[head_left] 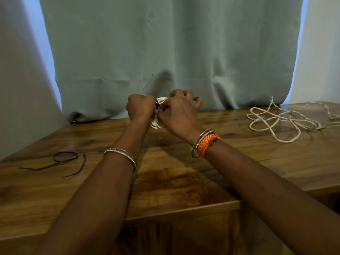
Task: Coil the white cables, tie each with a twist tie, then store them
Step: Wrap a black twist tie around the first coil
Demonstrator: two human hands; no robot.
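Pale green curtain (165,52) hangs behind a glossy wooden surface (174,181), and above the far middle of that surface both hands are raised with a small coiled white cable (162,100) between them. The left hand (140,107) is closed in a fist around one side of the coil, and the right hand (177,113) pinches at the bundle with thumb and forefinger, its other fingers (196,102) curled loosely open; a dark bit at the coil may be a twist tie being wound on, though it is too small to tell. A loose cable end (155,125) dangles below the hands. The cable looks light, soft and springy, so the loops will likely want to spread unless held across the whole bundle; the best hold is probably at the crossing where the tie goes, pinching all the loops together. By count, two white cables are visible: the one in hand and one uncoiled cable (287,120) sprawled on the right of the surface, well apart from the hands. Two dark twist ties (66,157) lie at the left, one looped and one nearly straight. A bangle (121,153) sits on the left wrist; another bangle and an orange braided band (207,142) on the right.
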